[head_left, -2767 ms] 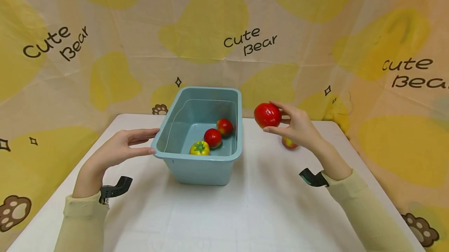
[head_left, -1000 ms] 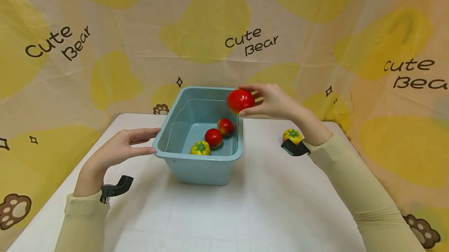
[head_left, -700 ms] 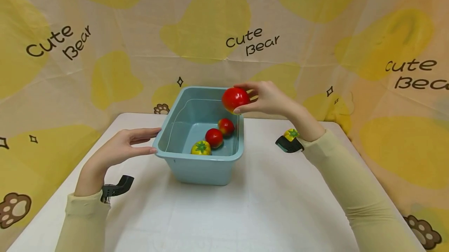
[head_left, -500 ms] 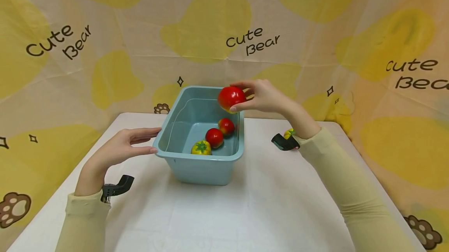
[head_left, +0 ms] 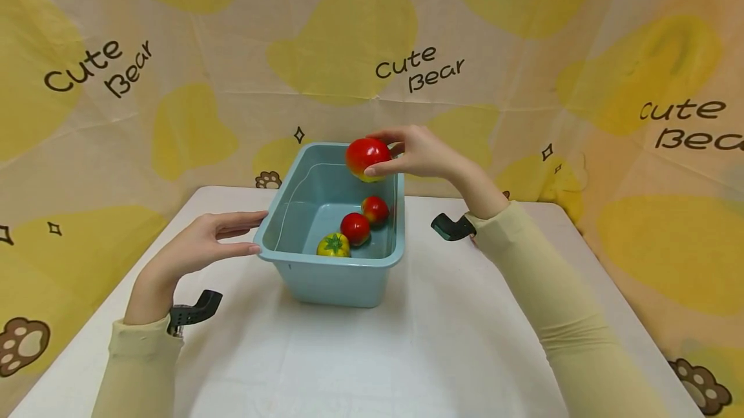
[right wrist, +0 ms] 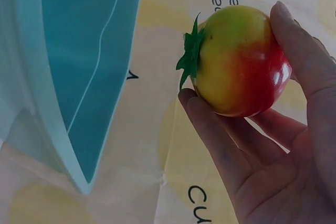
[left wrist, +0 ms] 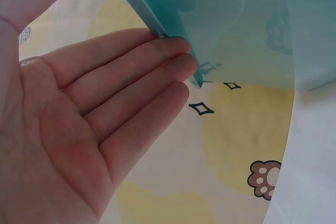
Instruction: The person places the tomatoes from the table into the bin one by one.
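My right hand (head_left: 421,153) pinches a shiny red and yellow tomato (head_left: 366,156) between thumb and fingers, above the far right part of a blue-grey plastic bin (head_left: 337,285). The right wrist view shows the green leafy top of the held tomato (right wrist: 241,61) pointing toward the bin. My left hand (head_left: 200,243) has its fingers extended, with fingertips and thumb tip at the bin's left rim; in the left wrist view the fingertips (left wrist: 178,45) meet that rim. Inside the bin lie two red tomatoes, a nearer one (head_left: 355,229) and a farther one (head_left: 374,210), beside a yellow tomato (head_left: 334,245) with a green top.
The bin stands on a white-covered table (head_left: 349,360). A patterned cloth (head_left: 349,50) hangs behind and along the sides. Black wrist mounts sit on the left wrist (head_left: 194,311) and the right wrist (head_left: 453,227).
My right hand has carried the tomato leftward from beside the bin to above it. The yellow-topped fruit on the table is now almost wholly hidden behind my right wrist. My left hand stays put.
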The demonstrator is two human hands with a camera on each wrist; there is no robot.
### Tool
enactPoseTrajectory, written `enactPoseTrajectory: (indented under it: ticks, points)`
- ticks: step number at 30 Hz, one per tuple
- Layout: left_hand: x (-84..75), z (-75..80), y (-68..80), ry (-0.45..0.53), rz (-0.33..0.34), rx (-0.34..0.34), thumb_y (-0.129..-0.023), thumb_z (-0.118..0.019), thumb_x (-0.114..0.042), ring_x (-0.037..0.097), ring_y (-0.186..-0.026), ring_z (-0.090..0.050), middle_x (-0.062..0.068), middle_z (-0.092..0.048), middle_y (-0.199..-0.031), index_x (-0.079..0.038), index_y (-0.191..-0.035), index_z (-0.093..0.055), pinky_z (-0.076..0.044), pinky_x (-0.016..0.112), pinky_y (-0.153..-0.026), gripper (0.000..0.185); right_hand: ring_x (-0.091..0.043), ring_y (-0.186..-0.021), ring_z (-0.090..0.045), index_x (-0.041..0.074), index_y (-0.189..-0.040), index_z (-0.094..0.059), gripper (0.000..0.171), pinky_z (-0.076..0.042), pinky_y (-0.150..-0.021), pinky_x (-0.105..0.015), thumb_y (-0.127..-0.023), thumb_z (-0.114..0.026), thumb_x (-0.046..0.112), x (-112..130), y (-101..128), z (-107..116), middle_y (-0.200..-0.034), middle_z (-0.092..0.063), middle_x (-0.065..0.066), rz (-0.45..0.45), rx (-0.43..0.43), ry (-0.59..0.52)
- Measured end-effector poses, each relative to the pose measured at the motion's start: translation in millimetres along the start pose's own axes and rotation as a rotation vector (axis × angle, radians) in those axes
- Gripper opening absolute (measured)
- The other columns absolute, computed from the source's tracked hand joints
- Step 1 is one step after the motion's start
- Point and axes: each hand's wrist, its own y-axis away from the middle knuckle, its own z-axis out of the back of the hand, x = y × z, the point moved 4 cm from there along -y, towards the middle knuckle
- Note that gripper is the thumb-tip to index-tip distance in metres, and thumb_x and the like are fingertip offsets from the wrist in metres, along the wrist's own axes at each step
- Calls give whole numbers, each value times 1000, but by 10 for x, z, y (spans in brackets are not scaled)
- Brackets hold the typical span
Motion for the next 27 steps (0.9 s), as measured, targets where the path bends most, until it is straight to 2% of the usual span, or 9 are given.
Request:
enactPoseTrajectory:
  ticks: [11, 19, 27]
  points:
    - [9, 6, -4, 0, 19, 5, -84, -72, -36, 21, -122, -55, -2, -57, -134, -22, -137, -52, -42, 7, -95, 59, -15, -102, -63, 14, -130, -57, 58, -56, -84, -29, -79, -76, 36, 67, -198, -106, -122, -62, -1, -7, 14, -25]
    - [2, 5, 4, 0, 8, 0, -83, -73, -34, 20, -122, -56, -3, -57, -134, -23, -136, -53, -43, 8, -95, 57, -15, -104, -62, 14, -130, -57, 58, -55, -86, -27, -80, -75, 37, 69, -360, -176, -122, -62, -1, -9, 28, -30]
    - [18, 2, -1, -9, -1, -4, -83, -73, -34, 8, -120, -55, -3, -57, -134, -23, -136, -53, -43, 8, -96, 58, -18, -111, -63, 13, -135, -52, 64, -53, -94, -31, -81, -75, 37, 62, -425, -221, -130, -59, -5, -40, 45, -76]
